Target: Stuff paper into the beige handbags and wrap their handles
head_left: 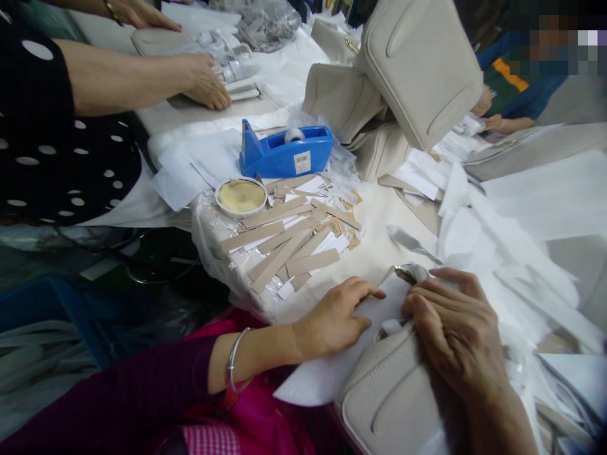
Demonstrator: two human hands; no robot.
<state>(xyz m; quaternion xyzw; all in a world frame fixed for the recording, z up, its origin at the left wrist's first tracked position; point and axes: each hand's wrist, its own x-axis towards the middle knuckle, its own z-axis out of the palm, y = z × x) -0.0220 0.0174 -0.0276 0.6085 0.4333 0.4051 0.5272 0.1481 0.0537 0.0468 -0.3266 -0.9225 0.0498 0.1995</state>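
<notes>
A light grey leather bag (389, 385) lies tilted at the table's near edge, its top towards the middle. My right hand (455, 322) bends over the bag's top, fingers curled around a part wrapped in white beside a shiny metal piece (404, 273); what exactly the fingers grip is hidden. Just left of the bag, my left hand (339, 316) hovers over a white sheet (322, 379), thumb and fingers apart, with nothing between them. A silver bangle circles the left wrist.
Beige strips (282, 253) lie left of centre, near a round dish (241, 196) and a blue tape dispenser (287, 150). More bags (422, 63) are piled behind. Another person's hands (206, 82) work at the upper left. White wrapping (497, 246) covers the right.
</notes>
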